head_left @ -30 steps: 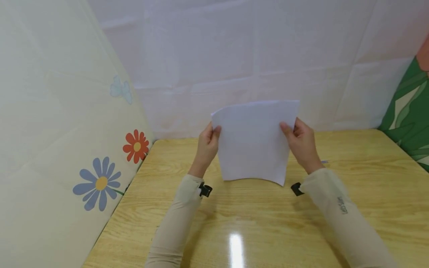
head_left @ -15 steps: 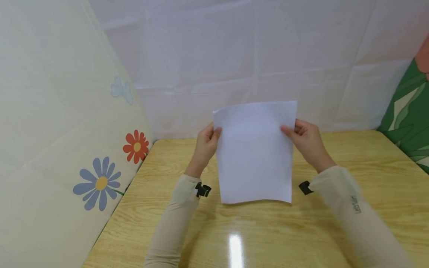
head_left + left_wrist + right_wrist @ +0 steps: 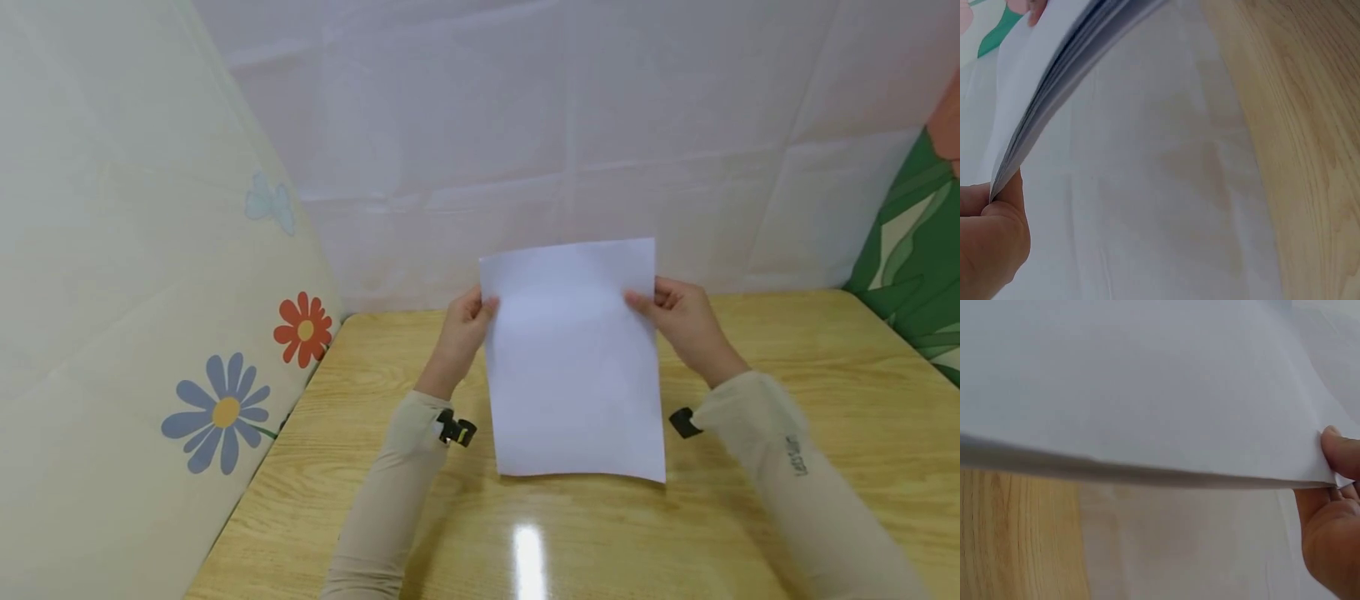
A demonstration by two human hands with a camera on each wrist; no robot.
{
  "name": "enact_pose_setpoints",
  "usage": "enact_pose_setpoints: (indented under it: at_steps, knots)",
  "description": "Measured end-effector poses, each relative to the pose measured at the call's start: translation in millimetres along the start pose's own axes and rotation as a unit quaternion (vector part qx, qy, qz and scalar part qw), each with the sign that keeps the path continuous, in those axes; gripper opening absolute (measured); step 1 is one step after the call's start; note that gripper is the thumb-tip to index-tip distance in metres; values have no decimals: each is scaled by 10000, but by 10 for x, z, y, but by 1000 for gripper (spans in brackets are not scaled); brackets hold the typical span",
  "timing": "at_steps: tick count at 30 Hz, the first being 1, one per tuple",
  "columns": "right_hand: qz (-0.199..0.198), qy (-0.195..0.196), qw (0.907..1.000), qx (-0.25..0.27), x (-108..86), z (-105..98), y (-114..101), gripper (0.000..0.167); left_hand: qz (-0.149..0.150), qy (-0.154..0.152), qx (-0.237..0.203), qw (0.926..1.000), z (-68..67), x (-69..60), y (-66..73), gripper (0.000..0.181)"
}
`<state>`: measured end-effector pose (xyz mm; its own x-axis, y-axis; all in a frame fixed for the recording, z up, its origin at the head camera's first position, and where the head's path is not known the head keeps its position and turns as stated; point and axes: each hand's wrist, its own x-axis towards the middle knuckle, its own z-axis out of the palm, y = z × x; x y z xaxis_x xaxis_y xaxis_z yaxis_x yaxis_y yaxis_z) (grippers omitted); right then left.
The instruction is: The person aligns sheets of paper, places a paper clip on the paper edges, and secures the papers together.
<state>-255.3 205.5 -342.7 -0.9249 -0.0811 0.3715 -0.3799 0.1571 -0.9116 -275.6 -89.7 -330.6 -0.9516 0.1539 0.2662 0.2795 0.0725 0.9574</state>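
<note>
A stack of white paper sheets (image 3: 573,367) is held up over the table, its blank face toward the head camera. My left hand (image 3: 459,337) pinches its left edge in the upper part, thumb in front and fingers behind. On the opposite edge my right hand (image 3: 686,325) grips at about the same height. In the left wrist view the paper stack (image 3: 1054,81) shows several layered sheets, slightly fanned and curved, between thumb and fingers of the left hand (image 3: 994,240). The right wrist view has the right hand (image 3: 1335,512) pinching a corner region of the stack (image 3: 1147,394).
Under the hands lies a wood-grain table (image 3: 600,542) with a bright light reflection. A white cloth backdrop (image 3: 450,125) hangs behind it. The left wall (image 3: 112,208) carries printed flowers, and a green leafy print (image 3: 918,258) stands at the right. Each sleeve bears a black strap mount.
The paper's lower edge has swung down and toward me, so more of its face shows and it looks flatter. Its top edge and both hands have dropped slightly, still holding the sides.
</note>
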Motion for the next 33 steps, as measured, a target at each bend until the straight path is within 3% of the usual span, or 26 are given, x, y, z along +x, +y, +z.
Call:
enact_pose_setpoints:
  at_steps: [12, 22, 33]
  knots:
    - [193, -43, 9995, -237, -14, 33, 128, 45, -294, -77, -60, 9995, 2, -1, -115, 33]
    - [284, -75, 9996, -39, -36, 39, 202, 48, -471, -4, 133, 9988, 17, -5, -167, 31]
    - [299, -100, 9995, 22, -38, 48, 215, 46, -214, 95, 620, 9978, -29, -32, -156, 30]
